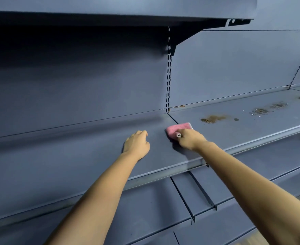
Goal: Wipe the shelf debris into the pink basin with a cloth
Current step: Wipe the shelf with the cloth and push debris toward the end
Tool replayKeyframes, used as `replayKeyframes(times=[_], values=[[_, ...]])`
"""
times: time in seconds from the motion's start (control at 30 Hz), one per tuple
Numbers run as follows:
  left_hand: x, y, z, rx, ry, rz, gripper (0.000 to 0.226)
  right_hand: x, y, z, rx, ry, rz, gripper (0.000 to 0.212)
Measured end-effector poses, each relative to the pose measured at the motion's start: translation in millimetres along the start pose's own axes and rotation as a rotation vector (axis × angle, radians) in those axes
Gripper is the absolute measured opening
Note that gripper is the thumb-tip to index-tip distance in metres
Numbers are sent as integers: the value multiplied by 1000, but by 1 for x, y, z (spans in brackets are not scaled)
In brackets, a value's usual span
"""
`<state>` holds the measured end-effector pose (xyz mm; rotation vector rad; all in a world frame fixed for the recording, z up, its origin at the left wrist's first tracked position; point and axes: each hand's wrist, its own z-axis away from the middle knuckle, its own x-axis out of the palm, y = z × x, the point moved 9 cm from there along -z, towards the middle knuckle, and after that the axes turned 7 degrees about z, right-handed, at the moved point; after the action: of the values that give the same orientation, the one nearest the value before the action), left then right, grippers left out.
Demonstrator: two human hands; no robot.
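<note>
My right hand (pixel 189 138) grips the pink folded cloth (pixel 178 129) flat on the grey-blue metal shelf (pixel 234 131); my left hand (pixel 137 144) rests beside it, fingers loosely curled, holding nothing. The brown crumbly debris (pixel 213 119) lies rightwards. I see no pink basin, so I'd fetch it before sweeping
</note>
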<state>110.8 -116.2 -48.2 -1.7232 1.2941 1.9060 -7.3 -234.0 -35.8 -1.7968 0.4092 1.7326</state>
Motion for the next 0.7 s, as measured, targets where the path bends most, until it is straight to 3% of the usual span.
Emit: replayKeyframes(times=[0.1,0.2,0.57,0.7], values=[[-4,-8,-10,-62,43,71,38,1,-53,19,-250,-14,-12,40],[-7,-12,-21,-122,69,92,38,39,-85,31,-443,-76,179,62],[31,44,-41,-12,-16,66,34,16,-9,-9,-184,-6,100,43],[34,52,-51,-32,-5,49,34,1,23,-19,-129,45,102,46]])
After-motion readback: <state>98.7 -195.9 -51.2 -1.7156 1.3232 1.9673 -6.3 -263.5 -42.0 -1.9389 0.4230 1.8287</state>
